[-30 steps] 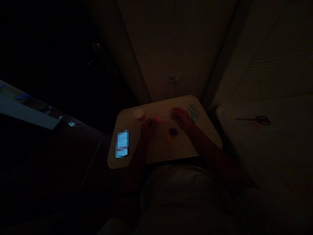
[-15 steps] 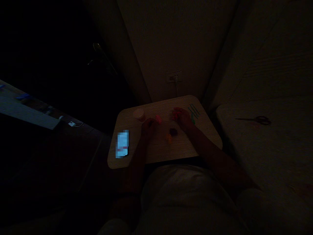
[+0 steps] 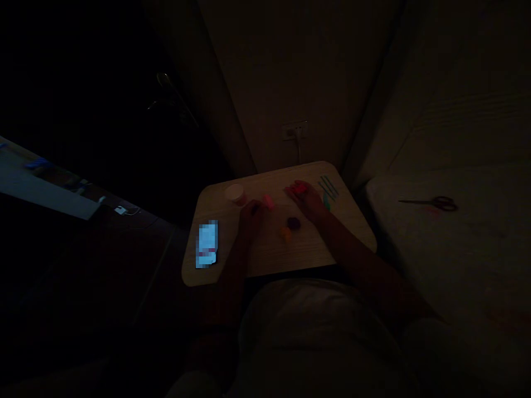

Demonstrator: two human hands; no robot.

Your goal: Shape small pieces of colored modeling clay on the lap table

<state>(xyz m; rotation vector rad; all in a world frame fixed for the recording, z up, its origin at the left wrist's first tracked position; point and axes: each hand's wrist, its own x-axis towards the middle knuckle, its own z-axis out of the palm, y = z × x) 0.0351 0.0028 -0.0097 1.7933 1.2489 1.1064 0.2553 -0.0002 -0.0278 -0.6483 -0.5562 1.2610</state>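
The light is very dim. My right hand [image 3: 312, 203] is over the far right part of the small wooden table [image 3: 265, 257], holding a lump of red modelling clay [image 3: 297, 188] against its fingers. My left hand [image 3: 249, 216] rests on the table with its fingers curled; whatever may be inside them is too dark to see. Just beyond its fingertips lies a pink lump [image 3: 269, 202]. Purple [image 3: 293, 223] and orange lumps [image 3: 285, 234] sit side by side nearer my body. A green piece [image 3: 326, 202] lies beside my right wrist, below several thin blue-green sticks [image 3: 329, 188].
A pale tub [image 3: 235, 194] stands at the table's far left, behind my left hand. A lit phone [image 3: 207, 244] lies at the left edge. Scissors [image 3: 433, 203] are on the pale surface to the right. A socket with a plugged-in cable [image 3: 295, 131] is on the wall.
The fingers of my right hand have turned and opened somewhat, so the red clay shows more plainly. My left hand and the lumps on the table stay in place.
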